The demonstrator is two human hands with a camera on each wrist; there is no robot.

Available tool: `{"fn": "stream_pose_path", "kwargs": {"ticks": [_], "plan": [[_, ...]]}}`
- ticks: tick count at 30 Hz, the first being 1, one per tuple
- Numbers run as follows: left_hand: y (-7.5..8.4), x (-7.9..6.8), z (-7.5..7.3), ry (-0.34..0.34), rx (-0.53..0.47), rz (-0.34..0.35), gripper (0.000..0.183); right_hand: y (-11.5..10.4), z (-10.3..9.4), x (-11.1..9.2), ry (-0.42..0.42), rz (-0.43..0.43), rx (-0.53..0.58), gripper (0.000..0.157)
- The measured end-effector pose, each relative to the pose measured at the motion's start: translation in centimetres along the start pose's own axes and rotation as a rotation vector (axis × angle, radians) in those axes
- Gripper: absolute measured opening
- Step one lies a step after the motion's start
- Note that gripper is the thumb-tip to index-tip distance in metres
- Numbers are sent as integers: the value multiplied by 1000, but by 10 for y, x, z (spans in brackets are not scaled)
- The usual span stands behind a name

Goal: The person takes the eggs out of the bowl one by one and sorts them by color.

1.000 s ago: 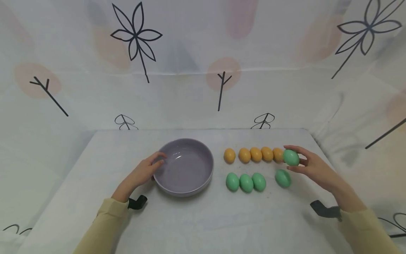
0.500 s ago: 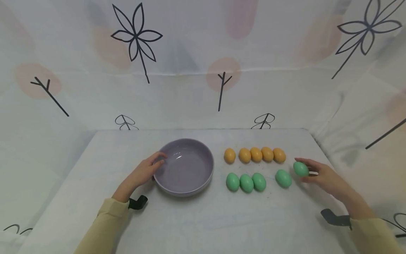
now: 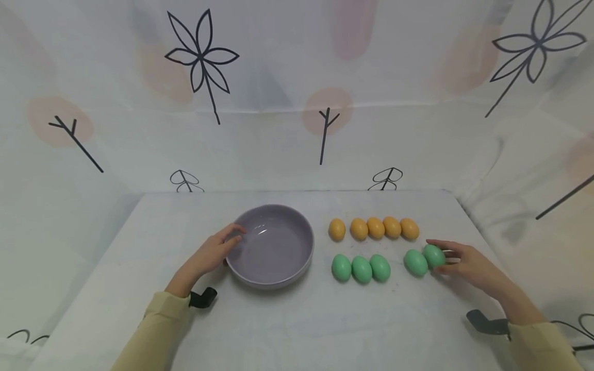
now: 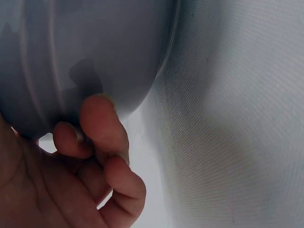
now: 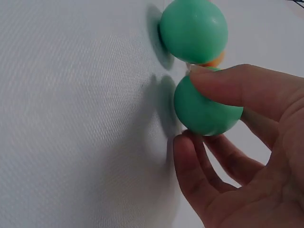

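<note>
A wide purple bowl (image 3: 271, 252) stands on the table. My left hand (image 3: 209, 257) grips its left rim, with the thumb and a finger showing over the edge; in the left wrist view, curled fingertips (image 4: 102, 121) lie against the bowl's outer wall. To the right, my right hand (image 3: 473, 268) pinches a green egg (image 3: 434, 255) between thumb and fingers. The right wrist view has the thumb across this green egg (image 5: 204, 111), low over the cloth. Right beside it lies another green egg (image 3: 415, 263). Whether the held egg bears on the cloth, I cannot tell.
Three green eggs (image 3: 361, 269) lie side by side between the bowl and the right hand. Behind them runs a row of several orange eggs (image 3: 375, 227), the leftmost set slightly apart. A patterned cloth backdrop (image 3: 274, 139) rises behind the white table (image 3: 297, 324).
My right hand has carried the green egg from the right end of the orange row, swinging right and nearer, then in beside the lone green egg. The left hand keeps its place on the bowl.
</note>
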State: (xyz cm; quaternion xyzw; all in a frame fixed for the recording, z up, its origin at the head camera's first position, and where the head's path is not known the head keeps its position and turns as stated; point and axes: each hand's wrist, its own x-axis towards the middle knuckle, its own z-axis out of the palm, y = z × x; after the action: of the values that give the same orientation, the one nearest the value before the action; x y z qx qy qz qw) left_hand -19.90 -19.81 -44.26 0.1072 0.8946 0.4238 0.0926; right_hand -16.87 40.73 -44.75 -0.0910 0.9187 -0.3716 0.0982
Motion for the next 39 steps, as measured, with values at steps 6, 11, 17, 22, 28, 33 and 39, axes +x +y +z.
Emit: {"fn": "stream_pose_path", "kwargs": {"ticks": [6, 11, 17, 22, 28, 33, 39], "plan": [[1, -1, 0, 2, -1, 0, 32, -5, 5, 0, -29, -10, 12, 73], [1, -2, 1, 1, -8, 4, 32, -7, 8, 1, -50, -23, 19, 72], [1, -3, 2, 2, -10, 9, 33, -10, 12, 3, -60, -41, 20, 72], [0, -2, 2, -1, -13, 3, 32, -14, 16, 5, -56, -53, 14, 72], [-1, -1, 2, -1, -20, 5, 32, -19, 20, 5, -28, -76, -14, 68], [-1, -1, 2, -4, -19, 4, 32, -22, 25, 5, -14, -54, -31, 68], [1, 0, 0, -7, -5, 0, 32, -21, 24, 10, -21, -40, -66, 67]]}}
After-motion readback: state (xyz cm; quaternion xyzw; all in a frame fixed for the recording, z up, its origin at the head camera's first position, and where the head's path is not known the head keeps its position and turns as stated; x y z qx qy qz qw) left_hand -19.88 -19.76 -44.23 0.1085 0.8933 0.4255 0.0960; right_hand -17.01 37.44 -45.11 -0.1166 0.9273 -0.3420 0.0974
